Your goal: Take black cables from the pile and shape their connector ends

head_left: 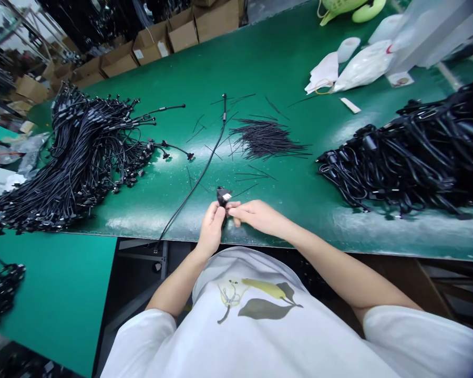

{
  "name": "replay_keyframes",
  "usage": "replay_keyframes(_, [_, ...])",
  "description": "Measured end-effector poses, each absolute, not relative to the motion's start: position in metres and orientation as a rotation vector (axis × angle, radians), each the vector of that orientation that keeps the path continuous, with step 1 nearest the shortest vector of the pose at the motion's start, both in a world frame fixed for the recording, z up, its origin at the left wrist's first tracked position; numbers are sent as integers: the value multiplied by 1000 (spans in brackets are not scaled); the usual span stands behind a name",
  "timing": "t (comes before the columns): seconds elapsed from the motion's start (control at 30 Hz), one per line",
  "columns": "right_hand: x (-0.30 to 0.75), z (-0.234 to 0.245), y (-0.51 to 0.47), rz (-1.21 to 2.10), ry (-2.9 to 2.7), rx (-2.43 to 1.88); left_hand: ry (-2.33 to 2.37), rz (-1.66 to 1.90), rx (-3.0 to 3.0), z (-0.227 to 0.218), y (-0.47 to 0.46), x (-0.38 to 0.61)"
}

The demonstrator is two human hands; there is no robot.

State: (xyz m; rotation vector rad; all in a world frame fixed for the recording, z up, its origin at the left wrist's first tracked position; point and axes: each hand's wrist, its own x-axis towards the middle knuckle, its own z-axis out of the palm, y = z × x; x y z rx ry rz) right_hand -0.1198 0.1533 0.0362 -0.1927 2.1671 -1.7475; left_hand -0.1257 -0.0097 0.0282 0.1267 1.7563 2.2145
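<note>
Near the table's front edge my left hand (212, 230) is closed around a black cable bundle (223, 195), whose connector end sticks up past the fingers. My right hand (256, 216) pinches at the bundle's right side. What its fingertips hold is too small to make out; a thin dark tie may be there. Beyond both hands lies a pile of thin black ties (264, 138), with several loose ones scattered about it. A single black cable (197, 184) stretches across the table to the left of my hands, its lower end hanging over the front edge.
A large heap of black cables (86, 142) covers the left of the green table (173, 194). Bundled black cables (413, 157) are piled at the right. Cardboard boxes (153, 44) line the far edge. A white plastic bag (364, 65) and a paper roll (347, 49) sit far right.
</note>
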Motion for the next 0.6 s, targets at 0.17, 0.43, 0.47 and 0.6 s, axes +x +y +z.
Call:
replay_keyframes(0.17, [-128,58,160,-1770,2961,-411,1656,2214,-42,33,-3,-129])
replay_keyframes(0.43, [-152,33,143,-1549,3124,-132,1480,1886,39,37,2,-119])
replay_keyframes(0.47, [-153,30,142,-1484,3177,-139,1444,1870,9,37,2,-118])
replay_keyframes(0.6, [-162,25,147,-1380,3145,-101,1301,1895,-148,33,3,-121])
